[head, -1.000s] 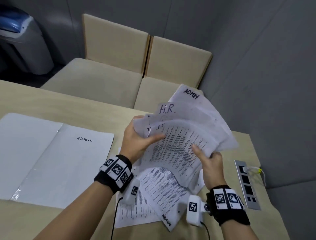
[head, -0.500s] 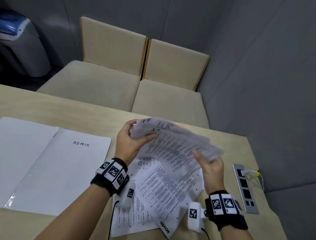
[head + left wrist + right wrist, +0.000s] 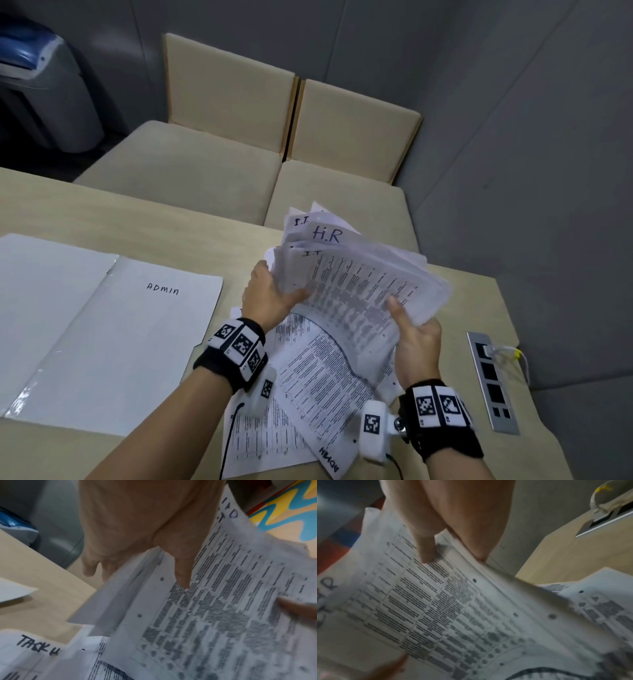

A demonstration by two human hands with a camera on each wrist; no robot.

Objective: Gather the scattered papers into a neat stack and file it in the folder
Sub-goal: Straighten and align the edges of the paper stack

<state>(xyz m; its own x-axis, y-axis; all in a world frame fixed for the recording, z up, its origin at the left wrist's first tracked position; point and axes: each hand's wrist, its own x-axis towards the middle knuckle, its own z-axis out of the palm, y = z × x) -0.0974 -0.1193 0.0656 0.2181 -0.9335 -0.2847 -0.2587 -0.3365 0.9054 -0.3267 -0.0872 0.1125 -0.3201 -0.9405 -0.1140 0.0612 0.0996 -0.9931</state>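
Both hands hold a loose, fanned bundle of printed papers [image 3: 356, 277] above the table, tilted up toward me; handwritten "H.R" and "I.T" show on its top edges. My left hand [image 3: 274, 298] grips the bundle's left edge, thumb on the top sheet [image 3: 214, 601]. My right hand [image 3: 411, 329] grips the right lower edge, thumb on the print [image 3: 436, 595]. Under the hands, more printed sheets [image 3: 308, 394] lie scattered on the table, one marked "ADMIN". The open white folder [image 3: 102, 325], labelled "ADMIN", lies flat at the left.
The beige table [image 3: 120, 212] ends close on the right at a grey wall. A metal socket panel [image 3: 493, 380] with a plugged white cable sits in the table near my right wrist. Two beige seats [image 3: 239, 147] stand behind the table, a grey bin [image 3: 44, 85] at far left.
The bundle, lowered and flattened half a second ago, is tilted up again, showing the "H.R" sheet. Both hands keep their grip and stay above the scattered sheets.
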